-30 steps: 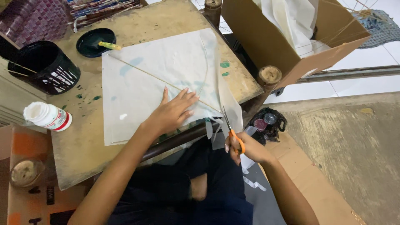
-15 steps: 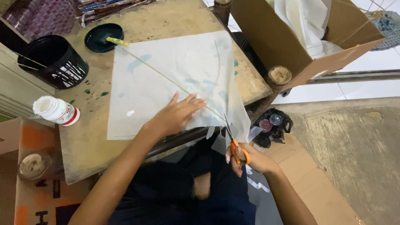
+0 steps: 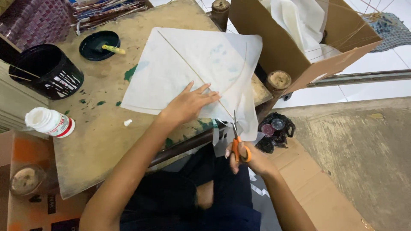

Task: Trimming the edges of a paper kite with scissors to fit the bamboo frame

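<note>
Since the earlier frames the white paper sheet sits rotated, one corner now pointing away from the person, and the scissors are up at its near right edge.

Head view, only one: left hand lies flat on the sheet, fingers spread and straight, palm pressing down near the thin stick glued diagonally across it; grips nothing, just pins. Right hand has fingers curled through the orange loops, blades pointing up and nearly closed against the paper where it hangs off the wooden table.

Handling, as a judgement: sheet looks very thin, light, floppy, tears easily; overhanging flap droops. Stick adds the only stiffness, a second curved one bows across the right side. Best held flat by palm close to the cut line, or pinched lightly by the edge near a stick, never tugged.

Around: black bucket far left, dark dish with yellow tool behind the sheet, white glue bottle on its side at the left edge, cardboard box with more white paper on the right, green paint specks on the tabletop.
</note>
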